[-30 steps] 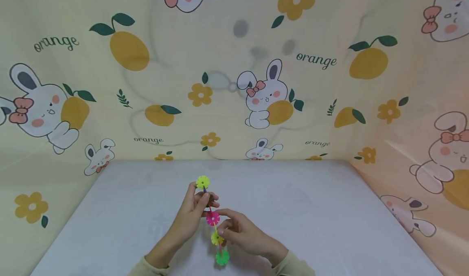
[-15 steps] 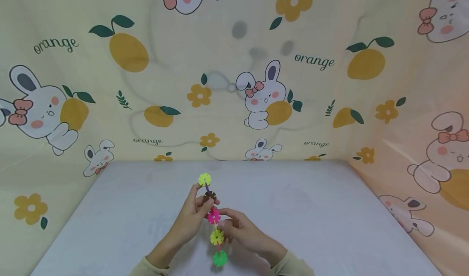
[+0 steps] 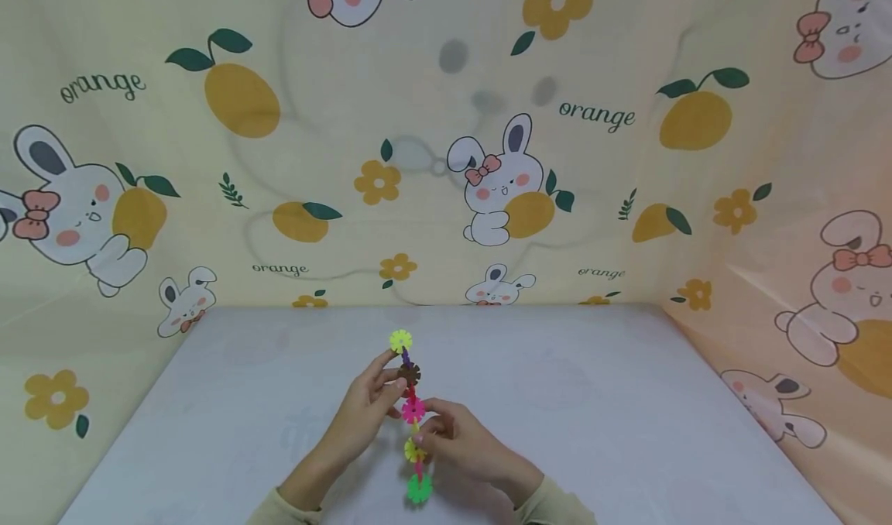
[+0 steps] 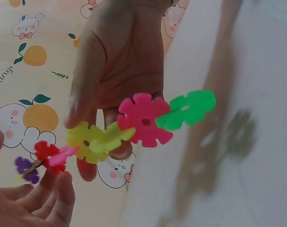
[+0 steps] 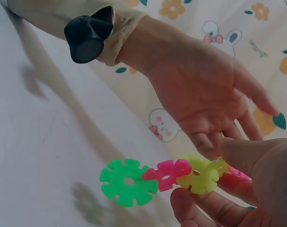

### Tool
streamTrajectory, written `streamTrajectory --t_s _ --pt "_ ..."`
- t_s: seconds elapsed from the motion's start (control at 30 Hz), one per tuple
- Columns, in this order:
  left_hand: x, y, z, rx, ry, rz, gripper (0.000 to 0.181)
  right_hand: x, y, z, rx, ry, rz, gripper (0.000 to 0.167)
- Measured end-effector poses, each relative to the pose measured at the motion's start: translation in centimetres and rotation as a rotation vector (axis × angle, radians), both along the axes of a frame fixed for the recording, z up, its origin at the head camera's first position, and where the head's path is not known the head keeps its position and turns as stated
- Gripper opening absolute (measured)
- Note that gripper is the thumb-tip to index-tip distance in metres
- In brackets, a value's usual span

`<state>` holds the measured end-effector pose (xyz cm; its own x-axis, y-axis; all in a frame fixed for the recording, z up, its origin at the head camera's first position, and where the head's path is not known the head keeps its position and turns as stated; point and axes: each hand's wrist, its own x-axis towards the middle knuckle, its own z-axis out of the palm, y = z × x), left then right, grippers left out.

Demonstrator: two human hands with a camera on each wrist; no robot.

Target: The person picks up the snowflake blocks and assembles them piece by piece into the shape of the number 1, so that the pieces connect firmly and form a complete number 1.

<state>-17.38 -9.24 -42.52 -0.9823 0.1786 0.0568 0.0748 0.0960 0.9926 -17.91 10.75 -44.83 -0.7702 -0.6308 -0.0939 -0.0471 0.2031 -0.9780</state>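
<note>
A chain of slotted plastic snowflake discs (image 3: 413, 410) runs between my two hands, held up over the table. From its top come yellow, purple, brown, red, pink, yellow, pink and green pieces. My left hand (image 3: 365, 409) pinches the upper part around the brown disc (image 3: 409, 374), one finger reaching up near the top yellow disc (image 3: 400, 341). Lower down, my right hand (image 3: 467, 444) pinches the chain by the lower yellow disc (image 5: 197, 175). The green disc (image 5: 129, 182) hangs free at the bottom end. Fingers partly hide the middle joints.
A pale white tabletop (image 3: 592, 401) lies beneath the hands, with their shadows on it. Behind and at both sides hangs a cream cloth (image 3: 334, 122) printed with rabbits and oranges. A dark device (image 5: 88, 40) sits on the left sleeve.
The chain's upper end has swung to the right, so it stands more upright. The brown disc, first covered by the left thumb, now shows. The right hand has barely moved.
</note>
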Motion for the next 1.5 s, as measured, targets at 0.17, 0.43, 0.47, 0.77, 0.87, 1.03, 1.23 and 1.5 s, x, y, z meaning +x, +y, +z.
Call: streamTrajectory --t_s 0.17,0.43,0.47,0.77,0.87,1.03,1.23,1.5 --pt "-0.2 -0.2 -0.3 0.004 -0.047 -0.071 0.056 -0.4 0.4 -0.6 0.025 0.005 0.008 0.035" --pt "-0.7 -0.2 -1.1 0.032 -0.137 -0.101 0.062 -1.0 0.8 -1.3 0.065 0.000 0.016 0.033" --pt "-0.7 -0.3 -1.1 0.035 -0.150 -0.109 0.063 -1.1 0.8 -1.4 0.069 -0.007 0.011 0.033" --pt "-0.8 -0.6 -1.8 0.038 -0.208 -0.208 0.061 -1.4 0.8 -1.8 0.096 -0.041 -0.052 0.044" --pt "-0.8 -0.7 -2.3 0.027 -0.211 -0.258 0.059 -1.4 0.8 -1.8 0.147 -0.033 -0.057 0.044" --pt "-0.8 -0.6 -3.0 0.022 -0.212 -0.321 0.059 -1.4 0.9 -2.0 0.275 0.056 -0.073 0.036" --pt "-0.8 -0.3 -3.6 0.000 -0.231 -0.387 0.058 -1.1 1.0 -1.7 0.344 0.148 -0.073 0.024" --pt "-0.7 -0.3 -3.8 -0.031 -0.228 -0.368 0.056 -1.1 1.2 -1.6 0.392 0.176 -0.107 0.039"
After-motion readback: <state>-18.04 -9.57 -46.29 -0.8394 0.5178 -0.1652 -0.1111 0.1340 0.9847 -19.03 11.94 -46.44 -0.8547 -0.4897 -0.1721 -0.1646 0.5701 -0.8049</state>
